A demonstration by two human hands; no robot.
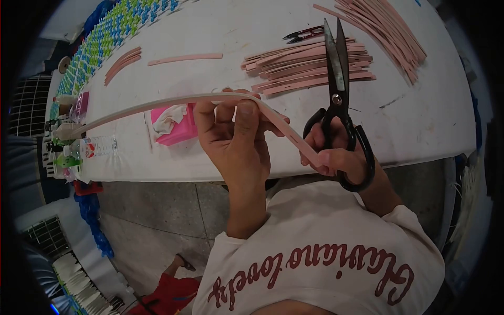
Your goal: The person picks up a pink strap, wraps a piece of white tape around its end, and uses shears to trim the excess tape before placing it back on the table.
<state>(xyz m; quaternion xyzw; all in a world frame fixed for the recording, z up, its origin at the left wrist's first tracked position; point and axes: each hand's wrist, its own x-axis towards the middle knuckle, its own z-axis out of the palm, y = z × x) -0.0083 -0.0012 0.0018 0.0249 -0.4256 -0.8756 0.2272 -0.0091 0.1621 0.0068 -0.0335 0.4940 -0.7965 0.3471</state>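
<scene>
A long pink strip with small slots bends over my left hand, whose thumb and fingers pinch it near its middle. Its far end reaches left toward the bottles. My right hand pinches the near end between thumb and fingers. Looped on that same hand is a pair of black-handled scissors, blades pointing away from me and slightly apart. Beyond the hands lies a stack of pink strips, with small thread snips at its back edge.
More strips fan out at the back right. A single strip and a small bundle lie at left. A pink tissue box stands beside my left hand. Bottles and green-blue pieces line the left of the white table.
</scene>
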